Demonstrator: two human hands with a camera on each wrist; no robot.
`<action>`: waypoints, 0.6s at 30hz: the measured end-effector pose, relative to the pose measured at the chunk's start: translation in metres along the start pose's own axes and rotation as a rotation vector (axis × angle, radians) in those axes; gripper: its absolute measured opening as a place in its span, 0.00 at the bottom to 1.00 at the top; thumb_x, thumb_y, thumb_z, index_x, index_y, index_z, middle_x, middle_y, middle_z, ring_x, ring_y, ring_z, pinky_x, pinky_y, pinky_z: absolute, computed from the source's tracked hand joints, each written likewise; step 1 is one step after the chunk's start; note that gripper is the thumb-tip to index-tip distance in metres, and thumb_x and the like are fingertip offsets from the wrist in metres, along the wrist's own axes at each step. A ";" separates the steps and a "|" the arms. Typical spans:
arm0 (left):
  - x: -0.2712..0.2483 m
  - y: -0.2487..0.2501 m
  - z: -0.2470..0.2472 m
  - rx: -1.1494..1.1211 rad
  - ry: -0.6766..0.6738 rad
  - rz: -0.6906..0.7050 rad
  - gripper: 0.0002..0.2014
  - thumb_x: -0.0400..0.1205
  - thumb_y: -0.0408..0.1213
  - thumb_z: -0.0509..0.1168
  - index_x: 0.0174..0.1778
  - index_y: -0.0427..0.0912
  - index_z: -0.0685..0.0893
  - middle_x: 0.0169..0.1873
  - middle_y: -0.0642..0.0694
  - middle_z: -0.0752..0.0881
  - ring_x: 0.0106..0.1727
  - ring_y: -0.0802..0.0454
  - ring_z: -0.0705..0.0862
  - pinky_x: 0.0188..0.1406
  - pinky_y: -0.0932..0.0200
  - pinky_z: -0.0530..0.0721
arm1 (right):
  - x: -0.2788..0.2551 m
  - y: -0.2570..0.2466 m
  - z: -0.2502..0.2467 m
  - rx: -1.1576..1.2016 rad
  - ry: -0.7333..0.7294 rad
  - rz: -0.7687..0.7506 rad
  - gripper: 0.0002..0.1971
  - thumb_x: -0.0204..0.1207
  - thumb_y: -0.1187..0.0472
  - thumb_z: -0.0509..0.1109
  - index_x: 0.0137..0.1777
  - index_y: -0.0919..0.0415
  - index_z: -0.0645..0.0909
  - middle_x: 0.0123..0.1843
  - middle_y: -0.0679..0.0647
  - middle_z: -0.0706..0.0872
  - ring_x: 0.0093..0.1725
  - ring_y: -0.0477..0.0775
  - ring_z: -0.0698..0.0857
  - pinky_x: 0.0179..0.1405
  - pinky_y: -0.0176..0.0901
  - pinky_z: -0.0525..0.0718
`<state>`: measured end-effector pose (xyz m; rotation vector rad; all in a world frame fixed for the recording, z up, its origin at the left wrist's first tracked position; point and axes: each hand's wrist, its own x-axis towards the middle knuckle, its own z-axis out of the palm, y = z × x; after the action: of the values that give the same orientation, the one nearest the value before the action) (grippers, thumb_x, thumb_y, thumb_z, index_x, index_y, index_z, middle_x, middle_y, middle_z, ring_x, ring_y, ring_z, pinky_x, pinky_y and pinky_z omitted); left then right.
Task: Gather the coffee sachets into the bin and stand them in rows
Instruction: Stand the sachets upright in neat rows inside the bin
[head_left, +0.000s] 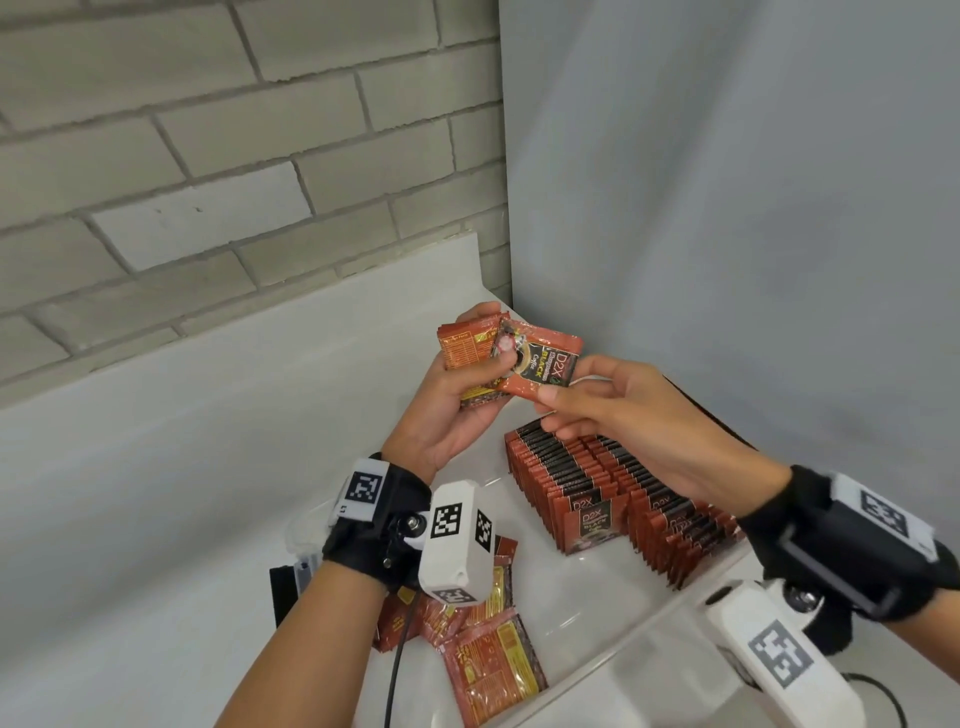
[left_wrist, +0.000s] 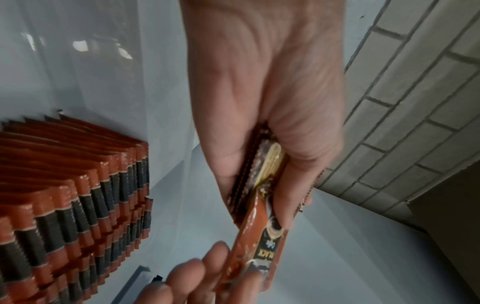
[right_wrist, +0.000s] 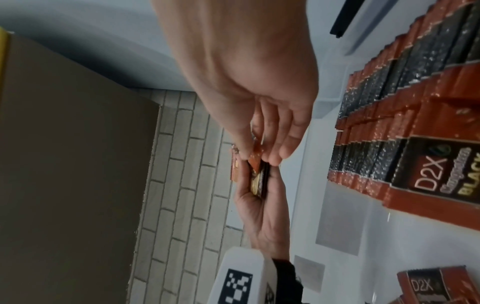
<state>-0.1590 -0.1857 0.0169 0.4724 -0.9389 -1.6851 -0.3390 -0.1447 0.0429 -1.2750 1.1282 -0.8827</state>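
Both hands are raised in front of the body, close together. Left hand (head_left: 457, 395): palm turned up and inward, fingers curled, thumb pressed across a small stack of coffee sachets (head_left: 470, 353). Right hand (head_left: 628, 415): palm facing left, thumb and forefinger pinching the near corner of the top sachet (head_left: 540, 364), remaining fingers loosely extended below. Both forearms bare. Each wrist carries a black strap with a white marked camera housing.

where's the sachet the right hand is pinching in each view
Head: pinched sachet centre, face up, above the left hand's stack.
Left wrist: lower centre, seen edge-on.
Right wrist: centre, a sliver between fingertips.
Shared landmark: standing rows of sachets.
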 end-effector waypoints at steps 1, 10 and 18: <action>0.000 0.000 0.000 -0.006 -0.001 0.003 0.21 0.75 0.20 0.66 0.60 0.45 0.79 0.49 0.45 0.88 0.55 0.48 0.87 0.55 0.53 0.86 | 0.001 0.000 0.000 0.019 0.011 -0.001 0.16 0.68 0.54 0.77 0.53 0.61 0.83 0.46 0.58 0.92 0.47 0.55 0.91 0.55 0.47 0.86; 0.003 0.001 -0.005 -0.113 0.064 -0.026 0.30 0.61 0.38 0.84 0.59 0.44 0.84 0.46 0.41 0.89 0.48 0.48 0.89 0.53 0.51 0.88 | -0.012 -0.002 -0.022 -0.026 -0.068 -0.067 0.08 0.72 0.60 0.75 0.48 0.62 0.85 0.40 0.56 0.91 0.34 0.46 0.83 0.40 0.33 0.83; 0.004 0.002 -0.006 -0.122 0.094 -0.070 0.25 0.60 0.40 0.85 0.52 0.43 0.89 0.45 0.39 0.87 0.46 0.47 0.87 0.49 0.52 0.87 | -0.038 0.019 -0.048 -0.924 -0.612 -0.134 0.04 0.72 0.52 0.77 0.45 0.48 0.90 0.37 0.36 0.86 0.42 0.36 0.84 0.41 0.24 0.74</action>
<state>-0.1548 -0.1916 0.0161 0.5029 -0.7542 -1.7567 -0.3966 -0.1182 0.0319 -2.1951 0.9578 0.0336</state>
